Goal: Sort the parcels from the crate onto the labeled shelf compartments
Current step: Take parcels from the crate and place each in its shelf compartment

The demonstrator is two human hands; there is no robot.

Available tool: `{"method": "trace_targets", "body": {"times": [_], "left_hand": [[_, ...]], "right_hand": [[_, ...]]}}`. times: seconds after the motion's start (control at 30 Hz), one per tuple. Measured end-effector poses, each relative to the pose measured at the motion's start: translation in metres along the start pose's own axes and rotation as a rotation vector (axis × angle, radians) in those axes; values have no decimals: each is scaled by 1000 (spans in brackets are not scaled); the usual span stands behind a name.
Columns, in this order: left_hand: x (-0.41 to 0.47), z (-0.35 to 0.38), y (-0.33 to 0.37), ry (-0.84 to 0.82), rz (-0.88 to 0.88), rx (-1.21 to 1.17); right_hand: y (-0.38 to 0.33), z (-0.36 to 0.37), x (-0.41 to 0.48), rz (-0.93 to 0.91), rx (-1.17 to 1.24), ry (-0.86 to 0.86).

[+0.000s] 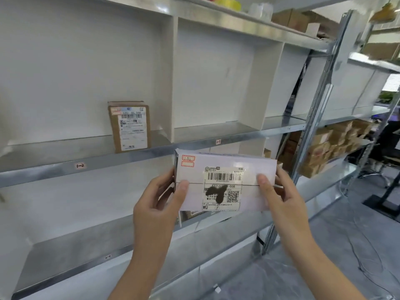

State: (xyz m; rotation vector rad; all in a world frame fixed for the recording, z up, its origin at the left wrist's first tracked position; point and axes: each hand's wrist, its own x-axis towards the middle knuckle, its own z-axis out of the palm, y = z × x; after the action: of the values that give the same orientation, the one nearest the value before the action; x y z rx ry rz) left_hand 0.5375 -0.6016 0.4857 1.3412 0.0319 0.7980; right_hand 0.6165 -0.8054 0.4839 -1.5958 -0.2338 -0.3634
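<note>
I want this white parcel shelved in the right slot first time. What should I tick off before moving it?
1. Grip: left hand and right hand hold the white parcel at opposite ends: ok.
2. Shipping label faces the camera, barcode showing: ok.
3. Red handwritten code on the parcel's top left corner: looks like 1-3, but blurred: cannot tell.
4. Shelf tags: 1-2 tag reads plainly; the right tag is too small to read surely: cannot tell.
5. Middle compartment above the right tag shows bare shelf floor: ok.
6. Brown parcel stands upright in the 1-2 compartment, left of the divider, out of the way: ok.
</note>
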Motion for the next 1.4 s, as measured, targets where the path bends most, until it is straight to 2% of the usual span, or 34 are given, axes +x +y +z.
{"method": "trace_targets", "body": {"times": [0.27, 0.63, 1.0, 1.4], "left_hand": [[-12, 100, -13, -6, 37, 30], [-5, 182, -25, -75, 68, -25], [40, 211, -60, -24, 52, -79], [136, 215, -108, 102, 57, -36]], "right_hand": [[8, -84, 50, -55, 47, 15], [14, -153, 86, -84, 58, 91], [36, -147, 156, -111, 30, 62], [73, -79, 272, -135, 23, -90]]}}
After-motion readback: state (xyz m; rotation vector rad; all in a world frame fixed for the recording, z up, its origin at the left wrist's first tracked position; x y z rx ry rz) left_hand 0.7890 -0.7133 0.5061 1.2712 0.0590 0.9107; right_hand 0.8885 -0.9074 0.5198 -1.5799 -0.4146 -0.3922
